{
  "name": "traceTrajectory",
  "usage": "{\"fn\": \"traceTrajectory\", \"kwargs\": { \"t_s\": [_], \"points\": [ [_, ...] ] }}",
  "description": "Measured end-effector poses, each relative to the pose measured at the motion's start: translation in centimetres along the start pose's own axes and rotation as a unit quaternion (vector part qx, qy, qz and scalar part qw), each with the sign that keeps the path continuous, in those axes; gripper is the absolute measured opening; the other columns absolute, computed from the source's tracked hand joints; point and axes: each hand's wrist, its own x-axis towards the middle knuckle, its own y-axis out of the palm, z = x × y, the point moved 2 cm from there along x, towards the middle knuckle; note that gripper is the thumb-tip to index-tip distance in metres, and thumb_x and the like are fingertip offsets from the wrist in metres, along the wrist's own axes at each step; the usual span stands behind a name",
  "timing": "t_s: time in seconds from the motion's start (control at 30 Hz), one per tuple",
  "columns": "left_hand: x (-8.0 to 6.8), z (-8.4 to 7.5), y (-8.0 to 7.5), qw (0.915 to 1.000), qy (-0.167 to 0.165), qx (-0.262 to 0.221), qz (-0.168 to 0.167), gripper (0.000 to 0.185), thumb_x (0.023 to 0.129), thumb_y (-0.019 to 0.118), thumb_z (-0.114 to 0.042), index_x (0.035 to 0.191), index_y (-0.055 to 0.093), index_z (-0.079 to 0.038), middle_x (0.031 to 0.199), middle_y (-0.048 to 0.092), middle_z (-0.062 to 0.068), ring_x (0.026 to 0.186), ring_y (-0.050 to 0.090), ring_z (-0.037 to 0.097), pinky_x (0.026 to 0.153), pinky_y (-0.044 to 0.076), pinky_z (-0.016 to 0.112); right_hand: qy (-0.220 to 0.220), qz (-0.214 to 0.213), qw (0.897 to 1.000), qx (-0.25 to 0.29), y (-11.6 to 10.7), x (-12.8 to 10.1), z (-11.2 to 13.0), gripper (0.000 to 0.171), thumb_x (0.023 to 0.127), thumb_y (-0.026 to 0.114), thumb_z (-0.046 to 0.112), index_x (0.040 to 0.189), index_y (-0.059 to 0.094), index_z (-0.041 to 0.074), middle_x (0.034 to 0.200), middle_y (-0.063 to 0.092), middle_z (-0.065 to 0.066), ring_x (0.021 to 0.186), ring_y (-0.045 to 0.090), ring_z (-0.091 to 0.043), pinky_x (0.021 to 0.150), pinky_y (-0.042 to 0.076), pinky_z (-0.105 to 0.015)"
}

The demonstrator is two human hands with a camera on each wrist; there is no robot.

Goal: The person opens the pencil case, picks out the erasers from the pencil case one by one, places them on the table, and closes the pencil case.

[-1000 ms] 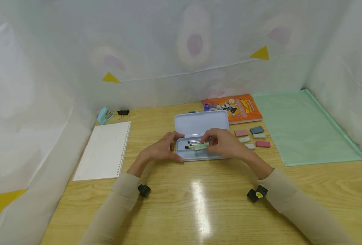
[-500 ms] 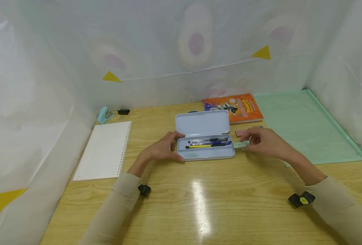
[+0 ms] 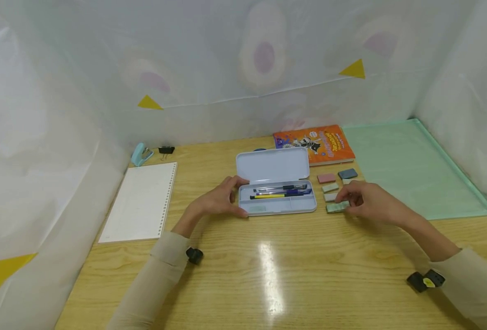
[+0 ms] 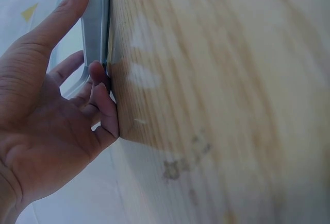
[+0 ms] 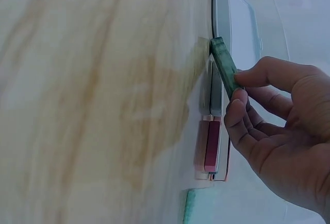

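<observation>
A pale blue pencil case (image 3: 273, 165) lies with its lid up in the head view. My left hand (image 3: 216, 200) holds its left end, thumb at the front and fingers toward the back. Several pens (image 3: 282, 189) lie in the rear compartment; a pale green rectangle (image 3: 257, 208) shows in the front one. Just right of the case, my right hand (image 3: 371, 201) pinches a green eraser (image 3: 336, 207) between thumb and fingers. In the right wrist view this eraser is tilted, one end low by the tabletop. Whether it touches the table I cannot tell.
Behind the right hand lie a pink eraser (image 3: 326, 178), a blue eraser (image 3: 347, 173) and paler ones, partly hidden. An orange book (image 3: 330, 145) sits behind the case, a green mat (image 3: 416, 169) at right. At left are a notepad (image 3: 140, 201), stapler (image 3: 141, 155) and binder clip (image 3: 166, 150).
My right hand has carried the green eraser from over the pencil case rightward, then down to the front of the other erasers. The left hand has stayed on the case.
</observation>
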Motion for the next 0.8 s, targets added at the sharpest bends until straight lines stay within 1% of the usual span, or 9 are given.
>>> {"fn": "traceTrajectory", "kwargs": {
  "t_s": [0.13, 0.27, 0.37, 0.47, 0.6, 0.67, 0.73, 0.8],
  "points": [
    [0.0, -0.1, 0.0, 1.0, -0.001, 0.0, 0.001, 0.094, 0.079, 0.093, -0.039, 0.154, 0.039, -0.022, 0.138, 0.041, 0.007, 0.103, 0.046, 0.023, 0.087, 0.042, 0.035, -0.011, -0.003, 1.0, -0.006, 0.0, 0.0, -0.2, 0.027, 0.087, 0.077, -0.006, 0.108, 0.072, 0.009, 0.085, 0.062, 0.002, 0.073, 0.05, -0.006, 0.064, 0.045, -0.026],
    [0.1, -0.2, 0.1, 1.0, -0.001, 0.0, 0.003, 0.094, 0.079, 0.093, -0.038, 0.154, 0.039, -0.022, 0.138, 0.041, 0.007, 0.103, 0.046, 0.023, 0.087, 0.042, 0.035, -0.01, -0.008, 1.0, -0.019, -0.3, -0.1, -0.2, 0.027, 0.088, 0.077, -0.003, 0.113, 0.072, 0.008, 0.097, 0.068, 0.001, 0.078, 0.054, -0.004, 0.068, 0.049, -0.026],
    [0.1, -0.2, 0.0, 1.0, 0.0, 0.002, 0.002, 0.094, 0.079, 0.093, -0.038, 0.154, 0.038, -0.022, 0.137, 0.041, 0.007, 0.103, 0.046, 0.022, 0.086, 0.042, 0.034, -0.003, -0.011, 1.0, -0.02, -0.7, -0.1, 0.1, 0.027, 0.091, 0.078, 0.001, 0.116, 0.073, 0.009, 0.1, 0.068, 0.0, 0.081, 0.057, -0.006, 0.069, 0.051, -0.026],
    [0.2, -0.1, 0.0, 1.0, -0.001, 0.005, 0.001, 0.094, 0.079, 0.093, -0.039, 0.154, 0.038, -0.023, 0.136, 0.042, 0.007, 0.102, 0.046, 0.022, 0.085, 0.043, 0.034, -0.005, -0.016, 1.0, -0.016, -1.0, 0.1, 0.6, 0.026, 0.092, 0.078, 0.005, 0.118, 0.072, 0.009, 0.101, 0.067, 0.0, 0.082, 0.058, -0.007, 0.069, 0.05, -0.027],
    [0.2, 0.1, 0.0, 1.0, -0.002, 0.006, -0.001, 0.093, 0.079, 0.092, -0.039, 0.154, 0.039, -0.022, 0.136, 0.042, 0.007, 0.102, 0.046, 0.022, 0.085, 0.042, 0.034, -0.019, -0.029, 0.999, -0.005, -0.7, 0.9, 1.4, 0.025, 0.093, 0.078, 0.007, 0.117, 0.073, 0.009, 0.102, 0.068, 0.0, 0.084, 0.059, -0.007, 0.07, 0.05, -0.026],
    [0.2, 0.1, 0.1, 1.0, -0.001, 0.005, -0.002, 0.093, 0.079, 0.092, -0.038, 0.154, 0.039, -0.022, 0.137, 0.041, 0.008, 0.102, 0.046, 0.022, 0.086, 0.042, 0.034, -0.03, -0.031, 0.999, 0.012, -0.2, 1.5, 1.8, 0.028, 0.093, 0.077, 0.006, 0.121, 0.072, 0.007, 0.106, 0.07, -0.003, 0.085, 0.06, -0.008, 0.071, 0.051, -0.026],
    [0.2, 0.1, 0.0, 1.0, -0.001, 0.003, -0.002, 0.093, 0.079, 0.092, -0.038, 0.154, 0.039, -0.022, 0.137, 0.042, 0.008, 0.102, 0.046, 0.022, 0.086, 0.042, 0.034, -0.034, -0.026, 0.999, 0.029, 0.5, 2.4, 2.4, 0.028, 0.094, 0.076, 0.005, 0.122, 0.072, 0.006, 0.109, 0.071, -0.006, 0.085, 0.062, -0.01, 0.072, 0.052, -0.027],
    [0.2, 0.0, 0.0, 1.0, 0.001, 0.002, -0.003, 0.093, 0.08, 0.092, -0.037, 0.154, 0.039, -0.021, 0.137, 0.042, 0.009, 0.102, 0.046, 0.023, 0.086, 0.042, 0.034, -0.041, -0.012, 0.998, 0.051, 1.3, 3.4, 3.0, 0.028, 0.095, 0.075, 0.005, 0.124, 0.071, 0.005, 0.112, 0.072, -0.008, 0.087, 0.064, -0.011, 0.075, 0.053, -0.028]
  ]
}}
